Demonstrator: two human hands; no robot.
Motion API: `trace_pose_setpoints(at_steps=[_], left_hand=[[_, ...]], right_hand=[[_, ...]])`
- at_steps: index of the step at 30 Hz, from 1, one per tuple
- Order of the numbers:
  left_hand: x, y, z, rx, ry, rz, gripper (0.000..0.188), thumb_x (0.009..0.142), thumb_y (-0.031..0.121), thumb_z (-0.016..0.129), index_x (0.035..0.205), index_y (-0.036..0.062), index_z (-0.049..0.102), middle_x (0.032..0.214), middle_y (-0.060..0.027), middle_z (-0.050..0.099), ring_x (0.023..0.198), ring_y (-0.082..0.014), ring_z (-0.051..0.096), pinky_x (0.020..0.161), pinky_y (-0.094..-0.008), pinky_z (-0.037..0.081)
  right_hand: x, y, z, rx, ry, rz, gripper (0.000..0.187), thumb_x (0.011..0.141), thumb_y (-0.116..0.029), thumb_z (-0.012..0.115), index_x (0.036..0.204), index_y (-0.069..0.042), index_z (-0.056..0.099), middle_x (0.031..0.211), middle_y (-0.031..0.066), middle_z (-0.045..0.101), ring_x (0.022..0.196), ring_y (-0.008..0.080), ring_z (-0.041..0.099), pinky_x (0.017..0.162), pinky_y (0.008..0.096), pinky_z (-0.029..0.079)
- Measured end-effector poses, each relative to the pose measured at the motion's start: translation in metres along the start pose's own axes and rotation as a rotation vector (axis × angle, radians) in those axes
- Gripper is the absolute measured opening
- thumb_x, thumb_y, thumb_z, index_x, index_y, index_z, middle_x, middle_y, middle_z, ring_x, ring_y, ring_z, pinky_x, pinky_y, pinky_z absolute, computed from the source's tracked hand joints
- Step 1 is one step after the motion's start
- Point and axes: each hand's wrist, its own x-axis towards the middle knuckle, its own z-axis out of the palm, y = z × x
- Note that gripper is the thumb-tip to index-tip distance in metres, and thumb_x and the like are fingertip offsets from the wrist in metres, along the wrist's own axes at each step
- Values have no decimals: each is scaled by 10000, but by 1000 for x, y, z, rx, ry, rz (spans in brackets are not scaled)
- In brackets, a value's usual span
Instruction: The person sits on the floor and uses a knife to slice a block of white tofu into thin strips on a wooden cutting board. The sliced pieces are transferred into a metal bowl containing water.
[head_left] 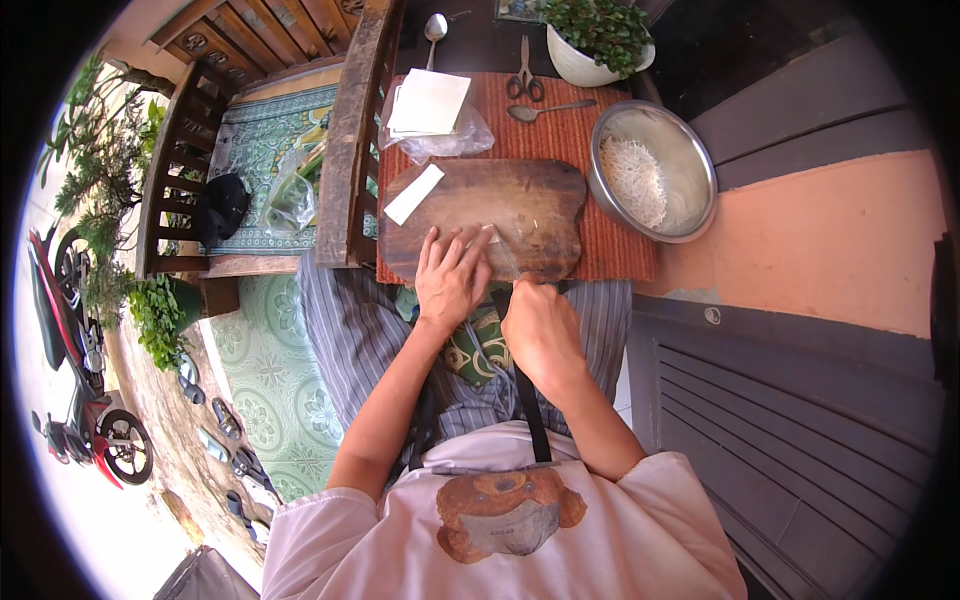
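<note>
My left hand [455, 275] lies flat on the near part of a wooden cutting board [520, 195], fingers spread. By its fingertips a small white piece [491, 234] shows, partly covered. My right hand [543, 330] is closed in a fist round a knife, whose thin blade [508, 256] slants over the board beside the left fingers. The knife's handle is hidden in the fist. A white strip [414, 195] rests at the board's upper left. Beyond the board, white square sheets [430, 103] are stacked on a clear plastic bag [470, 135].
A metal bowl [690, 200] of thin white shreds [632, 180] stands right of the board. Scissors [524, 75], a spoon [550, 108] and another spoon [435, 30] lie at the back, near a potted plant [600, 45]. A wooden bench [355, 150] borders the left side.
</note>
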Motion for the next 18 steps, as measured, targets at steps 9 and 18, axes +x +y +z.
trace_pose_setpoints(at_steps=[9,18], left_hand=[[1,0,0,-1,-8,0,500,890,132,700,1389,156,700,1341,-25,682,1248,-261,619,1227,-509,403],[1,2,0,5,-7,-3,508,885,125,699,1393,158,704,1334,-33,685,1252,-263,619,1235,-502,397]], right_hand=[[8,-9,-15,6,-49,-18,115,879,-11,645,894,84,707,901,365,717,907,518,739,805,545,615],[2,-11,-18,17,-81,24,115,881,-10,642,882,76,718,917,359,719,916,523,735,816,557,610]])
